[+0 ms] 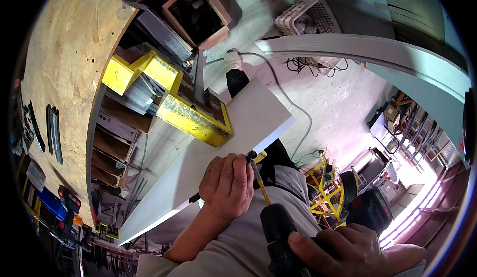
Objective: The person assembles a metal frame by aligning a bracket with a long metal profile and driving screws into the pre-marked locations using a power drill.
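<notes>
A: What sort of place is shown?

B: A workshop. A chipboard surface (64, 63) at left carries metal strips and hand tools, and yellow metal brackets (191, 115) sit beside stacked metal profiles (136, 93).

A: What else marks it as such?

B: A bare concrete floor (333, 103) with loose cables (308, 65), an open wooden box (196, 16), a plastic crate (310, 18), and racks of stored parts (417, 128) at right. A long white panel (213, 152) leans across the middle, and a cordless drill (278, 237) with a yellow bit is in use against its edge.
</notes>
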The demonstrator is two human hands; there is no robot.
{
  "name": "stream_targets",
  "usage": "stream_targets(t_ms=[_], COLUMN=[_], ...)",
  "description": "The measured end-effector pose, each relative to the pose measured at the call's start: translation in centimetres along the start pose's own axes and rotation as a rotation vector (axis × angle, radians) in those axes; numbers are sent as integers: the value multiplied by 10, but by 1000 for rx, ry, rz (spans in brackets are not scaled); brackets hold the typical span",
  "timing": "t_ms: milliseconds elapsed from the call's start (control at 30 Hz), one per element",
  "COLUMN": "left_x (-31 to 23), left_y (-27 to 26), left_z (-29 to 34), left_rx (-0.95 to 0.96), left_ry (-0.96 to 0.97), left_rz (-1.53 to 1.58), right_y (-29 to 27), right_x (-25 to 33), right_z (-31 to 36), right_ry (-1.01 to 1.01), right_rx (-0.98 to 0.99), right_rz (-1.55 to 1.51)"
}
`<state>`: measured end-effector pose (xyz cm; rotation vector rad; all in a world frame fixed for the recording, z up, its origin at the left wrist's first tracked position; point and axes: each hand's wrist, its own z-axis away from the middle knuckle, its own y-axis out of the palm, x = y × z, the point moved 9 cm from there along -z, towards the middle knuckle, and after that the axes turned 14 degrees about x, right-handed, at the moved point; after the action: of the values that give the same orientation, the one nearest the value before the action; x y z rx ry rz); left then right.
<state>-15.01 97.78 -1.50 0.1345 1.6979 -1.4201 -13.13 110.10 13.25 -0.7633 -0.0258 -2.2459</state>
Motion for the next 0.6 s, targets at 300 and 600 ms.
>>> stream_targets(t_ms=[300,600], left_x=[-1,2], left_y=[-1,0], left_z=[0,-6], left_rx=[-5,25], left_ry=[1,-16], left_rz=[-2,0], right_y=[2,-4], right_x=[-1,-2], right_z=[0,-9], right_ry=[-4,41], right_rx=[75,114], right_rz=[9,44])
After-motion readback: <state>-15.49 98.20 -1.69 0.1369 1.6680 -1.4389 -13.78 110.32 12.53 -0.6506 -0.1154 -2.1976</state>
